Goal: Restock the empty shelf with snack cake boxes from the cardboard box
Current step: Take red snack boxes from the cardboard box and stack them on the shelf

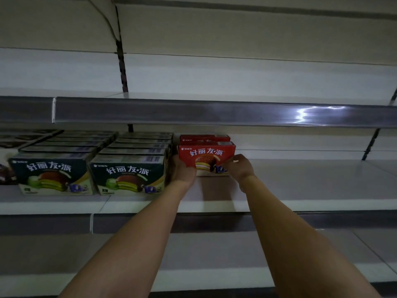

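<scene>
Your left hand (182, 172) and right hand (239, 166) clamp the front red box (206, 154) from either side; it sits on the shelf (300, 183), just right of the green boxes (129, 175); second red box (205, 138) directly behind it.

Front red snack cake box (206, 157): red rectangular cardboard carton, white Chinese lettering across its front, picture of a chocolate-coated layered cake below; stands upright on its long edge, front face outward, set back from the shelf's front edge.
Rear red snack cake box (204, 138): same red carton, upright directly behind the front one; only its top strip shows.
White metal shelf (300, 181): flat pale board with a grey front strip; the red boxes stand near its middle, just right of the green rows; bare surface stretches to the right.
Hold on front box: left hand (182, 173) grips its left end, right hand (238, 167) pinches its lower right corner.
</scene>
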